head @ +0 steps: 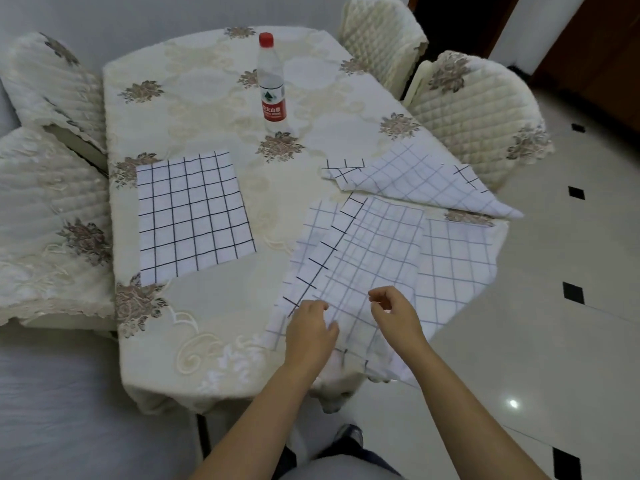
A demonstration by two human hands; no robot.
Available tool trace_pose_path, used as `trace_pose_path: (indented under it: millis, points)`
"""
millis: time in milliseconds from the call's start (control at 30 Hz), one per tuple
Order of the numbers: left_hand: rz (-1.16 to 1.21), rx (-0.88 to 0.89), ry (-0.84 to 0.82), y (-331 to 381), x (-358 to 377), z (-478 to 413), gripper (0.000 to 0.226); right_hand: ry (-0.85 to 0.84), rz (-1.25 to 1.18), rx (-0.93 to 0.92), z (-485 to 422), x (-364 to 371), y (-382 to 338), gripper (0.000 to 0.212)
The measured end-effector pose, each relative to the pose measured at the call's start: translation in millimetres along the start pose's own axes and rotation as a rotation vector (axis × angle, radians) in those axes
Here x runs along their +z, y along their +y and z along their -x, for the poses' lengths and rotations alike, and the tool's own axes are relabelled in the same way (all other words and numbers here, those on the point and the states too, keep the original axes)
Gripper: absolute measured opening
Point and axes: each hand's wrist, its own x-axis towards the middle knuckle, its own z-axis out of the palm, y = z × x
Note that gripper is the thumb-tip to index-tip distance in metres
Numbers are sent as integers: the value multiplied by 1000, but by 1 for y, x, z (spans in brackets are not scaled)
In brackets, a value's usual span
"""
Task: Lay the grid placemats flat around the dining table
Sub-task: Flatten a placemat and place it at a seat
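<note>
The counter [207, 98], draped in a cream floral cloth, carried a flat grid placemat [194, 216] by its left edge, a water bottle [272, 84] upright toward the far edge, a folded placemat [422, 181] at the right edge, and overlapping placemats [374, 258] at the near right corner.

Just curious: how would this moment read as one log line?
left hand: on near placemat | right hand: above it | far placemat: flat

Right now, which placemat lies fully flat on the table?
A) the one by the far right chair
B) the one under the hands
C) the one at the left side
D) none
C: the left placemat lies spread flat with its dark grid up, while the others are folded or overlapping.
</note>
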Motion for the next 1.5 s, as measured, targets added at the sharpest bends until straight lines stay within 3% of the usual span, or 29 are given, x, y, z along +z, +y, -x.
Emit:
trace_pose_path:
  millis: [267,500,567,667,1000,1067,1133,1200,1300,1500]
  points:
    - [-302,-261,91,-1,7,-25,48,-255,69,91,-5,-6,14,29]
    - [-36,-488,-20,5,-5,-44,76,-276,125,116,-15,3,4,34]
    - [-58,-493,-71,6,-6,-48,73,-280,138,128,-18,7,0,36]
    - [-107,-449,-119,10,-3,-49,45,-279,184,139,-21,13,-8,36]
    - [61,-356,-158,14,-2,-40,23,-282,206,158,-25,24,-24,38]
    - [110,-285,-143,17,-9,-39,2,-270,139,169,-26,23,-29,42]
    - [137,-178,-105,23,-17,-39,22,-259,66,179,-28,22,-36,48]
    - [113,-34,-78,30,-31,-36,15,-248,23,166,-30,21,-44,54]
    - [46,110,-13,28,-54,-34,22,-202,145,10,-35,17,-60,61]
    - [62,160,66,14,-107,-36,30,-169,586,-394,-50,9,-101,69]
